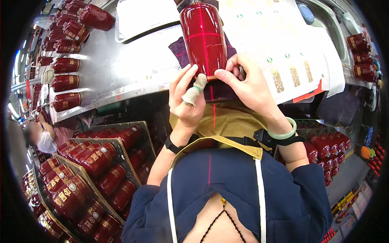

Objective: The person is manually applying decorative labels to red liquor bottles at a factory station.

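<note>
A glossy dark red bottle [204, 36] lies on a purple cloth [180, 50] on the metal workbench, its base toward me, with thin red laser lines crossing it. My left hand [186, 97] touches the bottle's near end; its thumb wears a knitted finger cot. My right hand [247, 83] presses fingertips against the same end from the right. A green bangle [282, 132] circles my right wrist and a black band my left wrist.
A white sheet of gold labels [283, 52] lies right of the bottle. Labelled red bottles [67, 65] line the bench's left side, more at the far right [360, 56]. Trays of red bottles [93, 162] stand lower left and lower right. Another person [38, 137] sits at left.
</note>
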### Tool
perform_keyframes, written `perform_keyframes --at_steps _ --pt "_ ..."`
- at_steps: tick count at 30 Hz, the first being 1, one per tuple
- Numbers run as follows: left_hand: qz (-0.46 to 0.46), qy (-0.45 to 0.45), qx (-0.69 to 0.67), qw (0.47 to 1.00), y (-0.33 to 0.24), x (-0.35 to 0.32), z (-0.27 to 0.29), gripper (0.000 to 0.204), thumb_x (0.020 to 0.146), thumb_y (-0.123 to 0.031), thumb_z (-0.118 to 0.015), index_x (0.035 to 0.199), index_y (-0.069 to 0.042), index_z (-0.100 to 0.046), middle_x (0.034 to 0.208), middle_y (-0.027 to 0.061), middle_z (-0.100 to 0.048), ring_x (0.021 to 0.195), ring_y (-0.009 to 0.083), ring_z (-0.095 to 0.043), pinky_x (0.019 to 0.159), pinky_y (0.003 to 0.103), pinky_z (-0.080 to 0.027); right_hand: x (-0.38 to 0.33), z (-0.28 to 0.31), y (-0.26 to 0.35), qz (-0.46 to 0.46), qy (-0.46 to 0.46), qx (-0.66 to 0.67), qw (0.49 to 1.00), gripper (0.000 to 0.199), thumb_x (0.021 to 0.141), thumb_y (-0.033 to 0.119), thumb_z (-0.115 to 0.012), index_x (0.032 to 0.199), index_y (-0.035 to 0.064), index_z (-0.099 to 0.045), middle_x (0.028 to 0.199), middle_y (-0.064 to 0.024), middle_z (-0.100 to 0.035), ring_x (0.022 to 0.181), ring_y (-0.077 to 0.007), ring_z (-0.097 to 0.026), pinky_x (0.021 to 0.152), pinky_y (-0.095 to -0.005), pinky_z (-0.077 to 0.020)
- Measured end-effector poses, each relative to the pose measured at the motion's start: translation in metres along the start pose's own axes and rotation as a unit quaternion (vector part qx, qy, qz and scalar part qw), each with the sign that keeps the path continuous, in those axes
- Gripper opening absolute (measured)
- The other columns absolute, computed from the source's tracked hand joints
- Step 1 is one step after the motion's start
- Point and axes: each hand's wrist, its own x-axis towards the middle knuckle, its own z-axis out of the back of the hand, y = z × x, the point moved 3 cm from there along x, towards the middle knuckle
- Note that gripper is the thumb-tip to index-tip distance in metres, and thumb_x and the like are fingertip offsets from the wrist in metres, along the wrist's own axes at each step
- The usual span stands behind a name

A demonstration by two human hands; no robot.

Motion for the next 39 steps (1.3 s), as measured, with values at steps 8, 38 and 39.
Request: perform_keyframes --at_steps 8,38,39 --pt "-0.042 0.037 0.056 0.997 -0.009 0.003 -0.003 0.029 0.085 0.008 -0.077 0.112 -0.003 -0.078 0.121 0.0161 -0.072 0.111 0.0315 -0.068 0.093 0.04 -0.058 0.003 0.006 -0.012 -0.076 0.056 0.064 0.993 0.023 0.096 0.024 -0.076 0.092 0.0026 -0.068 0.078 0.0006 -0.061 0.073 -0.0075 -0.05 0.067 -0.0272 -0.0429" --pt "0.082 0.114 -0.04 0.989 0.008 0.02 0.003 0.065 0.077 0.011 -0.078 0.139 0.001 -0.064 0.142 0.0198 -0.064 0.126 0.0331 -0.065 0.104 0.041 -0.053 -0.02 -0.008 -0.013 0.061 -0.115 0.049 0.99 0.009 0.095 0.004 -0.069 0.103 -0.0005 -0.069 0.094 -0.0098 -0.067 0.085 -0.0181 -0.064 0.078 -0.0311 -0.0506" --pt "0.07 0.112 -0.019 0.991 0.006 0.02 0.002 0.069 0.074 0.012 -0.077 0.14 -0.001 -0.064 0.144 0.0206 -0.062 0.131 0.0351 -0.062 0.108 0.043 -0.05 -0.021 -0.009 -0.012 0.078 -0.125 0.054 0.988 0.009 0.095 0.004 -0.069 0.103 -0.0003 -0.069 0.093 -0.0091 -0.067 0.084 -0.0169 -0.064 0.076 -0.0308 -0.0501"
